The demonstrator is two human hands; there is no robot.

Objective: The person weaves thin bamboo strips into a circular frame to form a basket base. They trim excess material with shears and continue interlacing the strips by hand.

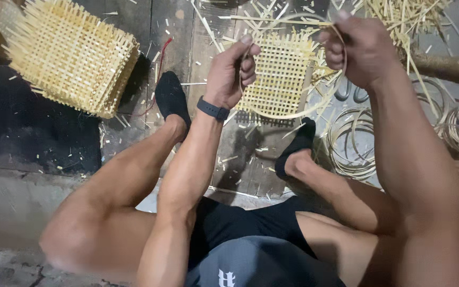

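Both hands pinch 1 thin rattan strip (293, 114) looping between them: left hand (233, 68) closed on one end, right hand (358, 49) on the other. Just beyond them lies a woven rattan panel (281, 74), its mesh filled but edge strands loose; a finished-looking woven basket (70, 56) sits far left of the left hand.

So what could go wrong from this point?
The thin strip looped between the left hand and right hand bends sharply at each grip, so it may kink or snap. The woven panel hangs unsupported and might twist. Loose offcuts lie near the feet.
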